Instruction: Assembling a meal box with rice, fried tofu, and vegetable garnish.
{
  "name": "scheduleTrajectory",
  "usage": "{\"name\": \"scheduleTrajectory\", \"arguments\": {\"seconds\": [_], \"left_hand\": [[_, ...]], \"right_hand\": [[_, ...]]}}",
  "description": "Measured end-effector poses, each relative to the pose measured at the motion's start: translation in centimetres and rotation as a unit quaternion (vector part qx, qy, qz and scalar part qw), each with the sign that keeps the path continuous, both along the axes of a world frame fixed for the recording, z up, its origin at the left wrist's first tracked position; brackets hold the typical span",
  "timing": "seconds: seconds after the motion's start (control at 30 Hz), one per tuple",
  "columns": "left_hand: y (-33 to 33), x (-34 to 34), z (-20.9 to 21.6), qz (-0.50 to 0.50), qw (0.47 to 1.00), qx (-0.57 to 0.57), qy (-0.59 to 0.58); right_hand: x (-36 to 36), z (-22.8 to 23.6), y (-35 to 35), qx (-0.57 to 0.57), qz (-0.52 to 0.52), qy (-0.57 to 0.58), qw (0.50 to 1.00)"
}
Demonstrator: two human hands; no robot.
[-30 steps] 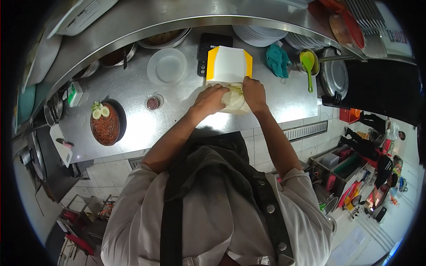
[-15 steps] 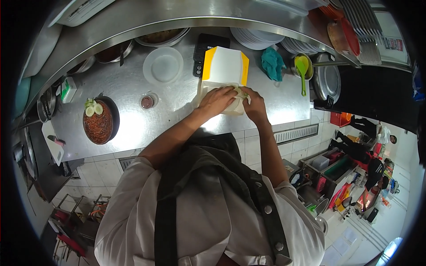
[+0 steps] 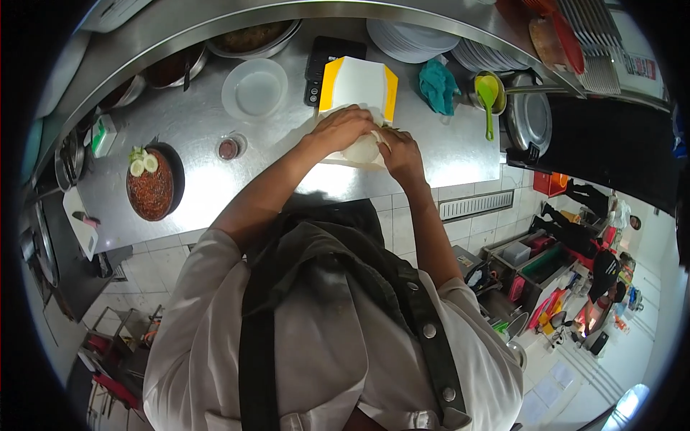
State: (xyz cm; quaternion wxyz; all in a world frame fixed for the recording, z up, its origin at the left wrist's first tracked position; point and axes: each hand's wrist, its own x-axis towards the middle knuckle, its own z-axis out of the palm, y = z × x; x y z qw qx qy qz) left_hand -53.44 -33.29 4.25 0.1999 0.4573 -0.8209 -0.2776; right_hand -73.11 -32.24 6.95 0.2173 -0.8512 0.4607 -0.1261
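Observation:
A takeaway box (image 3: 357, 85) with a white and yellow lid stands open in front of me, the lid tipped back. Pale wrapping paper (image 3: 363, 149) lies at its near side, under both hands. My left hand (image 3: 343, 129) curls over the paper's left and far part, fingers together and pressed on it. On the other side my right hand (image 3: 402, 154) pinches the paper's right edge between thumb and fingers. A bit of green shows by the right fingertips; what the paper covers is mostly hidden.
A black scale (image 3: 334, 54) sits behind the box. To the left are a white bowl (image 3: 254, 90), a small sauce cup (image 3: 228, 149) and an oval dish of reddish-brown food (image 3: 151, 188). Rightward lie a teal cloth (image 3: 438, 86) and a green spoon (image 3: 488, 104). A steel shelf (image 3: 287, 11) overhangs the back.
Both hands have shifted over the paper, which now shows as a rounder, smoother patch between them. The right fingers have moved in onto its edge. The whole view has shifted slightly.

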Motion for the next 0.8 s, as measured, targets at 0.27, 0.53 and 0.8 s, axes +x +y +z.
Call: {"name": "scheduleTrajectory", "arguments": {"seconds": [0.27,0.53,0.8], "left_hand": [[0.3,0.1,-0.6,0.030,0.998,0.054,0.002],[1.3,1.3,-0.9,0.134,0.984,0.070,0.090],[0.6,1.4,-0.2,0.087,0.990,0.105,0.029]], "right_hand": [[0.6,-1.4,1.0,-0.047,-0.028,0.103,0.993],[0.7,-1.2,0.5,-0.043,-0.034,0.086,0.995],[0.8,0.8,0.8,-0.020,-0.019,0.074,0.997]]}}
